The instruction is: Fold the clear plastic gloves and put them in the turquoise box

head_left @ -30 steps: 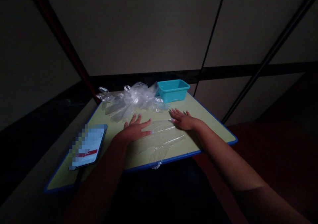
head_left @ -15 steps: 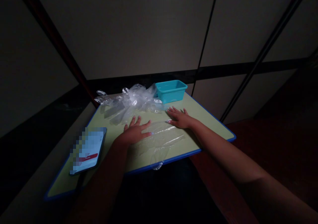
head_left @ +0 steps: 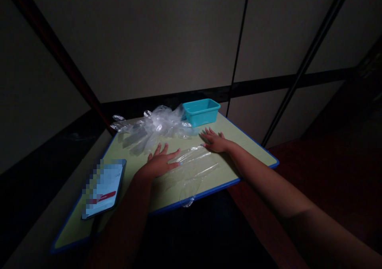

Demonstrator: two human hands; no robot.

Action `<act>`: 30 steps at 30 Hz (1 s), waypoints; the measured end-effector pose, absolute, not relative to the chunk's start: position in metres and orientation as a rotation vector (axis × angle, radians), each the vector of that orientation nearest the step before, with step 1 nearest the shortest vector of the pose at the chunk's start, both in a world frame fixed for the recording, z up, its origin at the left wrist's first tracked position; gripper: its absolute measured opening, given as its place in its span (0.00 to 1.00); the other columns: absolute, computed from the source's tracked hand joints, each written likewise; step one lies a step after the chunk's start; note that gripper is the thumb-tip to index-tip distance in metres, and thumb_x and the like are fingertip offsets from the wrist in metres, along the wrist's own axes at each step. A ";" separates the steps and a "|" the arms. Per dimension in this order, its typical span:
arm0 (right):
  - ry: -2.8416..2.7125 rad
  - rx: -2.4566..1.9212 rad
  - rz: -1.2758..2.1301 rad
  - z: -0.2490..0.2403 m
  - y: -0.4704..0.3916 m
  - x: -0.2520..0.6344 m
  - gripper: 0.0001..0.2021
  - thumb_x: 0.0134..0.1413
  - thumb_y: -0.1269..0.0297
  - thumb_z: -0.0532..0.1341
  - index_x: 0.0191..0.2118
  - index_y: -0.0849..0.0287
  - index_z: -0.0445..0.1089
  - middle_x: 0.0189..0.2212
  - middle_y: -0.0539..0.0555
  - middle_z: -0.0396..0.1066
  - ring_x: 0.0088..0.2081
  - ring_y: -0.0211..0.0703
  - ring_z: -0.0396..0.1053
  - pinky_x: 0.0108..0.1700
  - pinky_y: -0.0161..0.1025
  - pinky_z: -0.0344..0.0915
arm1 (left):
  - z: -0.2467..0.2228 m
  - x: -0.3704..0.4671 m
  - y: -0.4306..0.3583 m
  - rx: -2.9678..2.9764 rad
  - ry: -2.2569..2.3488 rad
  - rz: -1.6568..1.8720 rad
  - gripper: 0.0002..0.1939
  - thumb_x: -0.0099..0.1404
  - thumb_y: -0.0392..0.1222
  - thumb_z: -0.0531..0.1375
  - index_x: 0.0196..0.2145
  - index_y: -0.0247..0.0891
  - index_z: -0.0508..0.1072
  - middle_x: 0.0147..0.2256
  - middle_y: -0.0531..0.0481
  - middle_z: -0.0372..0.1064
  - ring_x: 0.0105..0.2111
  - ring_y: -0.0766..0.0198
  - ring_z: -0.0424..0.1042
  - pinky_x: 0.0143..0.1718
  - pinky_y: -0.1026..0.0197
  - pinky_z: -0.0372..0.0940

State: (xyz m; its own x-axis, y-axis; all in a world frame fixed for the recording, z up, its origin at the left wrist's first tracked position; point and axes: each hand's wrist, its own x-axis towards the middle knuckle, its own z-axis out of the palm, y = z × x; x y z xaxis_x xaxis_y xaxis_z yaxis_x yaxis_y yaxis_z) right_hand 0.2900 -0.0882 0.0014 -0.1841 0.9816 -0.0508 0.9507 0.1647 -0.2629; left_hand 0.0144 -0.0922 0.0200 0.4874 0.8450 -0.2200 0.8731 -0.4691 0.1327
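A thin, clear plastic glove (head_left: 193, 169) lies spread on the pale yellow tabletop, its near end hanging slightly over the blue front edge. My left hand (head_left: 159, 162) rests flat with fingers spread at the glove's left side, thumb on or close to the plastic. On the far right side, my right hand (head_left: 216, 141) is also flat and open, its thumb at the glove's edge. Neither hand grips anything. Behind them sits a crumpled pile of clear plastic gloves (head_left: 158, 127). A turquoise plastic basket (head_left: 203, 115) stands beside that pile.
A phone or tablet (head_left: 104, 193) with a lit, partly blurred screen lies at the table's left. The small table (head_left: 244, 141) has a blue rim. Large cabinet panels (head_left: 167, 42) rise behind it, and reddish flooring (head_left: 301, 157) shows on the right.
The camera view has shifted slightly, so the table and its items sit a little lower and further left. Both hands stay flat, with little movement over the plastic.
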 end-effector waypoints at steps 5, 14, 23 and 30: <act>-2.273 -1.914 0.359 -0.001 -0.086 0.293 0.32 0.58 0.52 0.51 0.65 0.53 0.42 0.66 0.60 0.30 0.65 0.55 0.28 0.55 0.71 0.35 | 0.023 0.015 -0.094 2.516 1.505 -0.197 0.33 0.61 0.63 0.50 0.62 0.59 0.48 0.65 0.50 0.28 0.63 0.42 0.24 0.56 0.34 0.39; -2.215 -1.857 0.405 0.004 -0.090 0.289 0.34 0.57 0.43 0.48 0.65 0.52 0.44 0.66 0.58 0.32 0.65 0.57 0.28 0.56 0.70 0.31 | 0.023 0.017 -0.094 2.522 1.490 -0.171 0.33 0.61 0.62 0.51 0.61 0.58 0.49 0.65 0.49 0.29 0.63 0.43 0.25 0.57 0.34 0.37; -2.274 -1.883 0.286 -0.006 -0.087 0.285 0.34 0.57 0.44 0.47 0.65 0.52 0.42 0.66 0.58 0.33 0.65 0.56 0.29 0.56 0.70 0.29 | 0.021 0.017 -0.094 2.536 1.488 -0.175 0.33 0.61 0.63 0.50 0.61 0.59 0.49 0.65 0.51 0.30 0.63 0.43 0.25 0.57 0.36 0.39; -2.224 -1.903 0.305 -0.003 -0.086 0.287 0.36 0.55 0.44 0.52 0.65 0.52 0.42 0.66 0.59 0.34 0.65 0.56 0.31 0.57 0.70 0.32 | 0.021 0.016 -0.093 2.533 1.463 -0.197 0.31 0.61 0.62 0.50 0.61 0.60 0.49 0.65 0.53 0.29 0.63 0.43 0.25 0.57 0.37 0.40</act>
State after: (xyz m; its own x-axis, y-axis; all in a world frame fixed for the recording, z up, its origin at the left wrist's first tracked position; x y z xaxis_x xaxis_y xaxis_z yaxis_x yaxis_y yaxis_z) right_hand 0.2868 -0.0860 -0.0032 -0.1525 0.9882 0.0164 0.9472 0.1508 -0.2829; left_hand 0.0164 -0.0932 0.0210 0.4985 0.8387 -0.2191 0.8668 -0.4855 0.1138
